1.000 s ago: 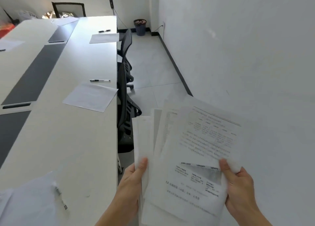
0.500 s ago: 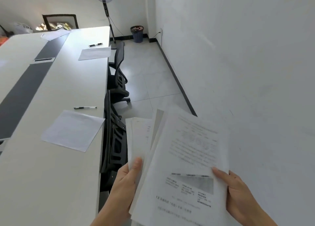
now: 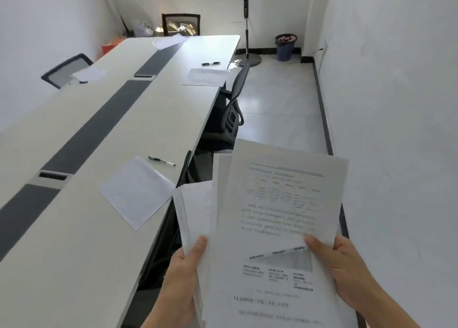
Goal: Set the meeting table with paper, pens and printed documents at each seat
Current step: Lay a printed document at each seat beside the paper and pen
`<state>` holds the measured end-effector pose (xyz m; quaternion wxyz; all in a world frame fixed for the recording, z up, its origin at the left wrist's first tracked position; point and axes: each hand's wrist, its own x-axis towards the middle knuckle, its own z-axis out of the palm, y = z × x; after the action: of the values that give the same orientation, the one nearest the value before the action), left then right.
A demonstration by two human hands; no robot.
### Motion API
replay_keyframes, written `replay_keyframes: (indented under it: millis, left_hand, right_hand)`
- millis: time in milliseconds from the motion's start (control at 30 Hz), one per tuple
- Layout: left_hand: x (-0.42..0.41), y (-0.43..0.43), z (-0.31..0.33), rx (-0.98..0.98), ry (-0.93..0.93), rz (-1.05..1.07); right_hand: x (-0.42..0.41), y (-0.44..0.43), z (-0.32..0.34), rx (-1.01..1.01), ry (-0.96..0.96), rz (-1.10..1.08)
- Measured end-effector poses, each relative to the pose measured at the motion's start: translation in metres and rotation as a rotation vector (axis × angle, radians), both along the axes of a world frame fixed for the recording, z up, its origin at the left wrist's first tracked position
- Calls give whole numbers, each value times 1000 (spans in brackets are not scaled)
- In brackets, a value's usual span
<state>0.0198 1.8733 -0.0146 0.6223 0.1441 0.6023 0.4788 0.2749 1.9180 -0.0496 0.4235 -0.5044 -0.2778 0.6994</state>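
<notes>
Place: office meeting room.
Signs: long white conference table (image 3: 153, 119), mesh office chairs (image 3: 235, 97), paper and pens (image 3: 161, 161) at seats, standing fan (image 3: 246, 18).

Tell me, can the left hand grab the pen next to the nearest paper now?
Probably not yet: the left hand grips the printed stack, though nothing on the table blocks the pen.

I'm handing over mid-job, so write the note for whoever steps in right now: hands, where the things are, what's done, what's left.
Left hand: grips the printed documents at their left edge.
Right hand: pinches the top page of the same stack, thumb on top.
Nearest seat: paper and pen lie on the table, apart. Next seat: far paper and far pen too.
Done: paper and pens at those two seats.
Left: a printed document at each seat; the far-side seats are too small to judge.
</notes>
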Motion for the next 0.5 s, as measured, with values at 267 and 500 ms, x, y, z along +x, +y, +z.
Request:
replay_keyframes:
  millis: [267,500]
  left_hand:
    - [-50,14,-11,0,108,361]
    - [-130,42,-11,69,226,442]
  right_hand:
    - [-74,91,5,-29,56,334]
    - [-166,156,2,-50,-2,671]
